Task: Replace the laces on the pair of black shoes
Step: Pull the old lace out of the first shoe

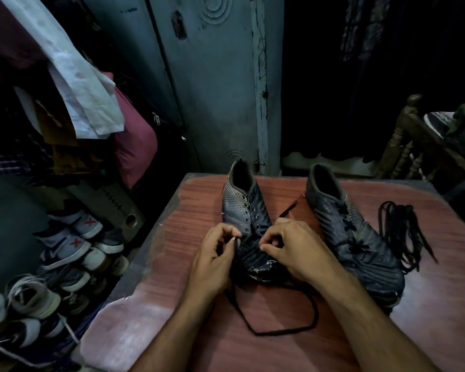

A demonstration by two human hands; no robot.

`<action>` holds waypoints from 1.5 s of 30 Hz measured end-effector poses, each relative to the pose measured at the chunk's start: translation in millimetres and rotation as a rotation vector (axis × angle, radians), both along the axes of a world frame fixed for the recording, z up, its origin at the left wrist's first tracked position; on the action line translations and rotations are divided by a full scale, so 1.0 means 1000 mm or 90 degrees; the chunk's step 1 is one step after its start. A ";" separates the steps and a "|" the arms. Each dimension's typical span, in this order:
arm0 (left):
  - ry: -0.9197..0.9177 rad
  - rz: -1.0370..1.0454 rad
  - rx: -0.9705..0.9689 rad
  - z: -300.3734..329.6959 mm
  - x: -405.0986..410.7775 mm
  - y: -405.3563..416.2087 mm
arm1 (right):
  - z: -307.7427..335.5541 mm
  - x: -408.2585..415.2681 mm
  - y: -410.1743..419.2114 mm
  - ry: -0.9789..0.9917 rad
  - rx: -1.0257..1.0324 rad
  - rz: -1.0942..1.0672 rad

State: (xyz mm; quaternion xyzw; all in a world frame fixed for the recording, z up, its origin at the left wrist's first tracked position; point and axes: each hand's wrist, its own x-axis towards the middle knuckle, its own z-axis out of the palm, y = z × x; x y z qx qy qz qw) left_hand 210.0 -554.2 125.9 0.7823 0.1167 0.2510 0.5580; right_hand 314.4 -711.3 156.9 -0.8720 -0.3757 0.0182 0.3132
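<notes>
Nearest the camera, a loop of black lace (285, 322) lay slack on the reddish wooden table (172, 237), curving from under the left hand round to the right and back toward the toe of the left shoe. Just beyond it, both hands worked at that shoe's toe end. The left hand (212, 267) had its fingers curled, thumb and forefinger pinching the tipped end of the lace beside the lowest eyelets. The right hand (293, 251) was curled too, its fingertips pressed together over the shoe's front; whether they pinched the lace or only the shoe's upper could not be told.

The left shoe (246, 210), black with pale striping along its side, pointed its toe toward the camera and its open heel away; its upper eyelets stood unlaced. To the right and apart from it, the right shoe (352, 232) lay the same way, toe near, with dark lacing crossing its front. Just right of that shoe, a bundle of loose black laces (403, 234) lay on the table.

To the left, below the table edge, a heap of other shoes (65, 264) sat on the floor. Farther off hung clothes (86, 84), and a grey-blue door (215, 89) stood behind the table.
</notes>
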 end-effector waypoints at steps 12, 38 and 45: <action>-0.046 -0.034 -0.176 0.006 -0.006 -0.001 | 0.007 -0.006 -0.003 -0.133 0.053 -0.041; 0.082 0.031 0.024 0.008 0.002 0.000 | -0.031 -0.073 0.020 -0.160 0.132 -0.145; 0.125 0.062 0.095 0.007 0.005 -0.002 | -0.034 -0.068 0.003 -0.026 0.212 -0.070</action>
